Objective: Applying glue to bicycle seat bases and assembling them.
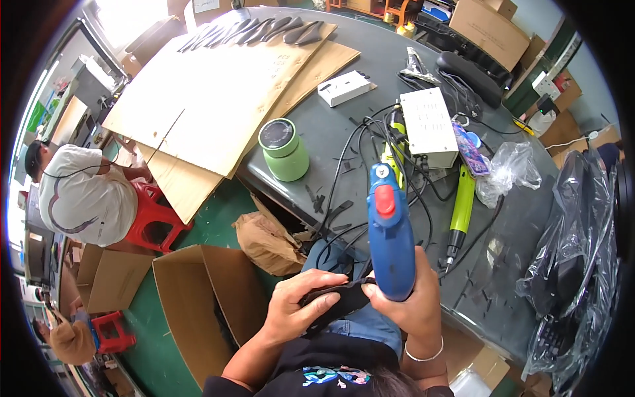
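My left hand (299,306) is closed around a black, curved, flat piece (340,303), thumb on top and fingers along its edge. In my right hand (417,306) is a blue handheld power tool (391,245) with a red button, held upright over my lap. The right thumb also presses against the end of the black piece, so the two hands meet there. The tool's working end is hidden, and its exact kind cannot be made out. A bright green pen-shaped electric tool (461,212) lies on the table just right of the blue one.
On the grey table (344,142) stand a green jar (284,149), a white control box (428,122) with tangled black cables, and large cardboard sheets (211,86) bearing several black pieces. Plastic-wrapped goods (575,264) lie right. An open carton (198,304) stands left; a person (89,195) sits beyond.
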The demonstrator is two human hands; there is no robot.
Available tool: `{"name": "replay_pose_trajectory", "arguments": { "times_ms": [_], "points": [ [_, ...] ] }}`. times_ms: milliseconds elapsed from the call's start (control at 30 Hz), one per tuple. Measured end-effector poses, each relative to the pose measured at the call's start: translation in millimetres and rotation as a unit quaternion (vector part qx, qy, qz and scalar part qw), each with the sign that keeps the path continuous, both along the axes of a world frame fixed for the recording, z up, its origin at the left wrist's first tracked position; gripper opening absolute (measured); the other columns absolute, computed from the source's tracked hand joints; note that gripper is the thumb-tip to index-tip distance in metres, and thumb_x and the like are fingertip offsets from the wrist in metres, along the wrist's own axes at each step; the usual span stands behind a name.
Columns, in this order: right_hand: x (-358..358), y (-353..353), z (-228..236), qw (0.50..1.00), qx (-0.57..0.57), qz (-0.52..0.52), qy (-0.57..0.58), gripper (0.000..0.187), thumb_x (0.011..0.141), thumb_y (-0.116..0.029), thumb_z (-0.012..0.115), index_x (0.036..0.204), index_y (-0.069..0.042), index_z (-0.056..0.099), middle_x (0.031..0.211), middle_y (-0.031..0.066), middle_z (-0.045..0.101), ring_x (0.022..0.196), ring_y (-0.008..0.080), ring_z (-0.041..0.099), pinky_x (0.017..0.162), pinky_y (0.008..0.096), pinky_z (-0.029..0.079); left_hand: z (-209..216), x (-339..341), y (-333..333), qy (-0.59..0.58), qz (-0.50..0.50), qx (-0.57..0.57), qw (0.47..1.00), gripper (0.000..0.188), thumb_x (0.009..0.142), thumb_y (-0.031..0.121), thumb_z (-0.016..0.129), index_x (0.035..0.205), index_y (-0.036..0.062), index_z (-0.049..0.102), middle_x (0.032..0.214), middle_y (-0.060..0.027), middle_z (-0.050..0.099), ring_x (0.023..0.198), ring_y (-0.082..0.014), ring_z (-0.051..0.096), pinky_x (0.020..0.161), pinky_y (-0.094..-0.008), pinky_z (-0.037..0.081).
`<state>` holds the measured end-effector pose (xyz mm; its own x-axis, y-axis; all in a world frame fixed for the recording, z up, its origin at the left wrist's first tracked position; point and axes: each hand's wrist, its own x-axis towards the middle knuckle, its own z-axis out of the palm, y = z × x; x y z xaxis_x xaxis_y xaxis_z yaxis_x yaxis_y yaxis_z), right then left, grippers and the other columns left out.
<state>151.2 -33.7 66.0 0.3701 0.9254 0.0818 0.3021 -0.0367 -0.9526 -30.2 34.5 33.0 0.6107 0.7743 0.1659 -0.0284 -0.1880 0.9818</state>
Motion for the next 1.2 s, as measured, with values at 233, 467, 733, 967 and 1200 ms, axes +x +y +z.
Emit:
{"name": "replay_pose_trajectory", "arguments": {
  "times_ms": [233, 467, 733, 967, 1200],
  "points": [
    [8, -1, -7, 0.986, 0.022, -0.076, 0.148, 0.037, 0.068, -0.005, 0.075, 0.095, -0.003, 0.05, 0.078, 0.0021, 0.059, 0.069, 0.0071, 0.055, 0.065, 0.0243, 0.048, -12, -3, -5, -0.185, 0.342, 0.114, 0.914, 0.021, 0.09, 0.013, 0.048, 0.081, -0.0032, 0.059, 0.076, -0.0124, 0.064, 0.069, -0.0195, 0.061, 0.064, -0.027, 0.049],
    [0, 4, -2, 0.976, 0.049, -0.057, 0.205, 0.04, 0.068, -0.004, 0.075, 0.099, -0.003, 0.05, 0.079, 0.0013, 0.058, 0.07, 0.0078, 0.055, 0.064, 0.0226, 0.047, -38, 26, -47, -0.173, -0.197, -0.278, 0.924, 0.027, 0.084, 0.024, 0.062, 0.092, -0.0016, 0.061, 0.08, -0.0096, 0.062, 0.077, -0.0204, 0.06, 0.071, -0.0307, 0.047],
    [-9, 0, -9, 0.999, 0.035, 0.001, 0.025, 0.052, 0.064, -0.02, 0.083, 0.096, 0.0, 0.047, 0.068, 0.0097, 0.061, 0.058, 0.0207, 0.065, 0.053, 0.0311, 0.049, -15, 32, -23, -0.304, 0.081, -0.313, 0.896, 0.057, 0.088, 0.047, 0.054, 0.116, -0.0022, 0.049, 0.112, -0.0134, 0.056, 0.108, -0.0246, 0.053, 0.096, -0.039, 0.038],
    [-35, -27, -27, 0.989, -0.015, 0.117, -0.09, 0.057, 0.062, -0.028, 0.084, 0.095, 0.001, 0.047, 0.064, 0.0116, 0.06, 0.056, 0.0245, 0.064, 0.051, 0.0314, 0.049, -1, 20, 5, -0.417, 0.186, -0.141, 0.878, 0.052, 0.093, 0.051, 0.039, 0.119, 0.0056, 0.044, 0.12, -0.0145, 0.05, 0.113, -0.0301, 0.05, 0.093, -0.0377, 0.044],
    [-46, -27, -5, 0.988, -0.012, 0.125, -0.095, 0.051, 0.065, -0.024, 0.082, 0.099, -0.001, 0.051, 0.069, 0.0183, 0.059, 0.062, 0.035, 0.062, 0.055, 0.038, 0.049, -6, 18, 11, -0.472, 0.213, -0.077, 0.852, 0.059, 0.088, 0.049, 0.052, 0.125, 0.003, 0.041, 0.127, -0.0212, 0.046, 0.12, -0.0349, 0.045, 0.096, -0.0415, 0.043]
  ]
}}
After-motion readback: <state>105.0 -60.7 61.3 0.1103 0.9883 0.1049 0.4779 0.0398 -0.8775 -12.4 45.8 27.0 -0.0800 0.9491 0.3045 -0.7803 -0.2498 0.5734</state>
